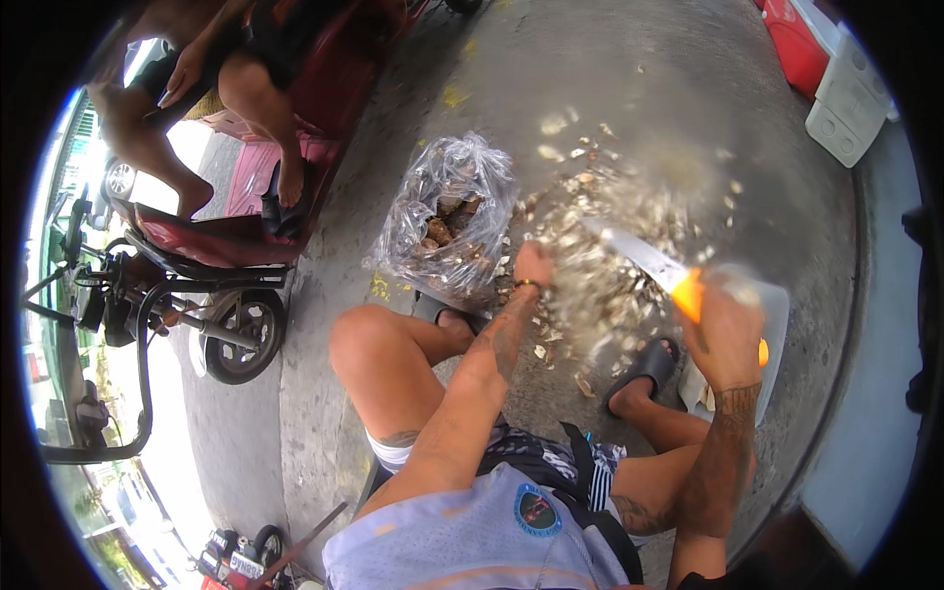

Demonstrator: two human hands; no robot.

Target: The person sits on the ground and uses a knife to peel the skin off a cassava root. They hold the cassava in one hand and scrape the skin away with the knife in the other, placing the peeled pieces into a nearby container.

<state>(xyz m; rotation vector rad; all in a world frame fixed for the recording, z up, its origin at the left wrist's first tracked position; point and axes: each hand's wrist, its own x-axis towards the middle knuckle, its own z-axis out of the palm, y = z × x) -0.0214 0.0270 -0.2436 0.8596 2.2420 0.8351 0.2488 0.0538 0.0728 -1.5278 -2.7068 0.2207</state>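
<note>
My right hand [719,332] is closed on the orange handle of a kitchen knife [643,254], whose blade points up and left over the pile. Something pale and blurred shows at the top of that hand. My left hand [532,264], a beaded bracelet at its wrist, is low by the pile's left edge; whether it holds anything is hidden by blur. Pale chips and peelings [616,295] lie scattered on the concrete between my feet and beyond. Left of them stands an open clear plastic bag [450,214] with rough brown root-like pieces inside.
A translucent plastic container [774,324] stands beside my right foot, with an orange object at it. Another person's legs and hand [254,88] are at upper left, on a red sidecar [324,96] by a motorcycle [243,335]. A red cooler [796,51] stands upper right, near a wall.
</note>
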